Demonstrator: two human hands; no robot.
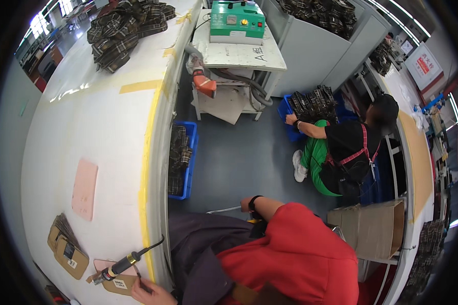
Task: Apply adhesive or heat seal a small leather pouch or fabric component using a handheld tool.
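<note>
1. The left hand (pixel 155 295) is at the near end of the long white table, fingers bent at the right end of a flat tan piece with a white label (pixel 109 287); a slim dark thing shows at the fingertips, but I cannot tell whether they pinch it.
2. The right hand (pixel 247 204), below a black wristband (pixel 255 203), is off the table, beside a thin metal rod (pixel 224 209) — its fingers are partly hidden, so I cannot tell what they grip.
3. A black cylindrical tool with a gold ring (pixel 121 266) lies slantwise across the tan piece and a pink sheet (pixel 102 264); its cable reaches the table's right edge.
4. Just left sits a bundle of tan pieces and dark cloth (pixel 68 251), near the table's left rim.
5. White tabletop (pixel 112 152) spreads from a rounded pink card (pixel 85 189) to the far plaid pile (pixel 122 35); yellow tape (pixel 146 178) lines its right edge.
6. Grey floor (pixel 229 157) gives open room between the blue crate (pixel 190 173) beside the table and a crouching co-worker (pixel 346 147) on the right — bounded on the far side by a white cart (pixel 269 56).
</note>
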